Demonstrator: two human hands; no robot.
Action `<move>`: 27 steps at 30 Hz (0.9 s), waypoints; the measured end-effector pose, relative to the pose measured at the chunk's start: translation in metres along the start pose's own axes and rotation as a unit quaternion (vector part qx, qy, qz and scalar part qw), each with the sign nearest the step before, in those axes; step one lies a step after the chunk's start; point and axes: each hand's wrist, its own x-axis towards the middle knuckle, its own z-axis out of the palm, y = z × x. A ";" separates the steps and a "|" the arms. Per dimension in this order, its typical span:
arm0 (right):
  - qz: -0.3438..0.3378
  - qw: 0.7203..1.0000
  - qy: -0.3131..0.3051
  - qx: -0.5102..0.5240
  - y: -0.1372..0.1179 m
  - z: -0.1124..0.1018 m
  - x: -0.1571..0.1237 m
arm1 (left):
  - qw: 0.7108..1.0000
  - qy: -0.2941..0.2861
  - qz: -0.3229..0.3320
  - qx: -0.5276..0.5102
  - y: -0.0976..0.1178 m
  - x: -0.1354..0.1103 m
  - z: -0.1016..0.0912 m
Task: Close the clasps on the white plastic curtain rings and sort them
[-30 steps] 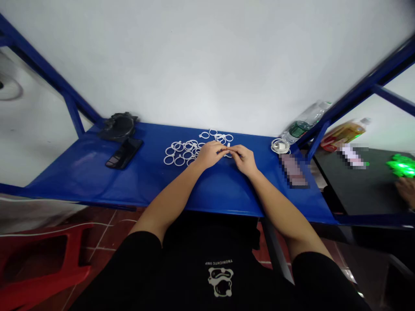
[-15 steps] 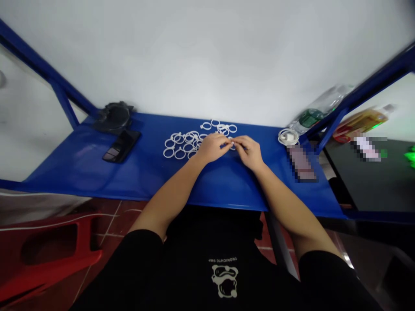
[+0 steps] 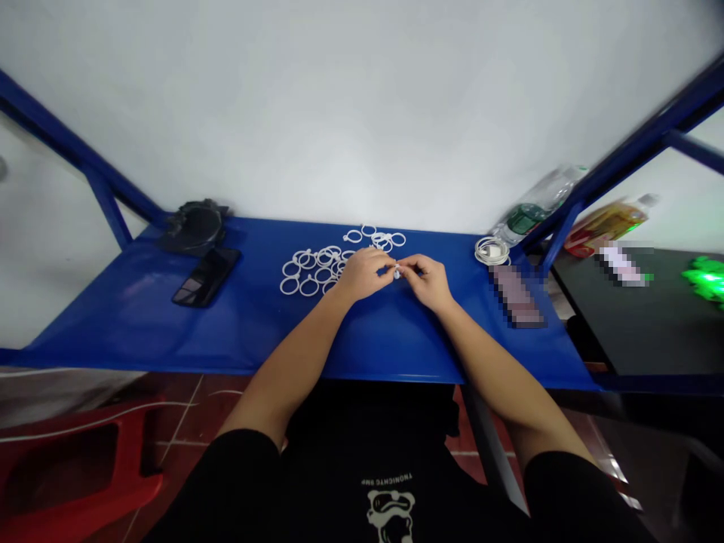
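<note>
Wall (image 3: 362, 113): pale and plain, rising behind the work surface.
Blue table (image 3: 226, 332): spans the view in front of the person; its bare near portion lies below the hands.
Dark side table (image 3: 656, 324): beyond the blue table's right end, carrying a yellow-and-red bottle (image 3: 608, 226).
Red stool (image 3: 124, 452): on the floor, lower left.
Clear bottle (image 3: 526, 217): green-labelled, at the far right corner, near a coiled white cable (image 3: 491, 262).
Black bundle (image 3: 195, 226): far left on the blue table, with a black phone (image 3: 207, 277) just in front.
Left hand (image 3: 363, 274): thumb and fingers closed in a pinch on the small white piece.
Right hand (image 3: 430, 283): pinching the same piece from the opposite side, fingertips near those of the left.
White rings (image 3: 322, 268): a large overlapping cluster beside the left hand; a smaller group lies beyond both hands, towards the wall.
Small white piece (image 3: 397, 272): between the two sets of fingertips; its full shape is hidden.
</note>
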 end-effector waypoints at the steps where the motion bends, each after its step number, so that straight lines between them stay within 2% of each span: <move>1: 0.004 1.000 -0.002 0.008 0.000 0.001 0.000 | 1.000 -0.001 -0.002 0.000 0.000 0.000 -0.001; 6: 0.055 0.996 -0.006 0.065 -0.001 0.008 0.003 | 1.000 0.005 -0.018 -0.019 -0.001 0.000 -0.003; 12: 0.132 0.975 -0.019 0.179 0.000 0.015 0.003 | 0.997 -0.013 -0.051 -0.049 0.002 0.002 -0.009; 14: 0.120 0.980 -0.014 0.157 0.001 0.014 0.003 | 0.998 -0.022 -0.052 -0.034 -0.002 0.002 -0.010; 17: 0.060 0.996 -0.002 0.059 0.004 0.009 0.001 | 0.998 -0.018 -0.059 0.006 -0.015 0.002 -0.015; 21: -0.019 0.998 -0.027 -0.059 0.011 0.000 0.001 | 0.991 0.041 -0.112 0.056 -0.044 -0.001 -0.029; 25: -0.037 0.991 -0.084 -0.101 0.020 -0.003 0.002 | 0.965 0.172 -0.194 0.039 -0.068 -0.006 -0.044; 27: -0.040 0.986 -0.123 -0.110 0.023 -0.002 0.003 | 0.950 0.212 -0.227 0.034 -0.071 -0.007 -0.045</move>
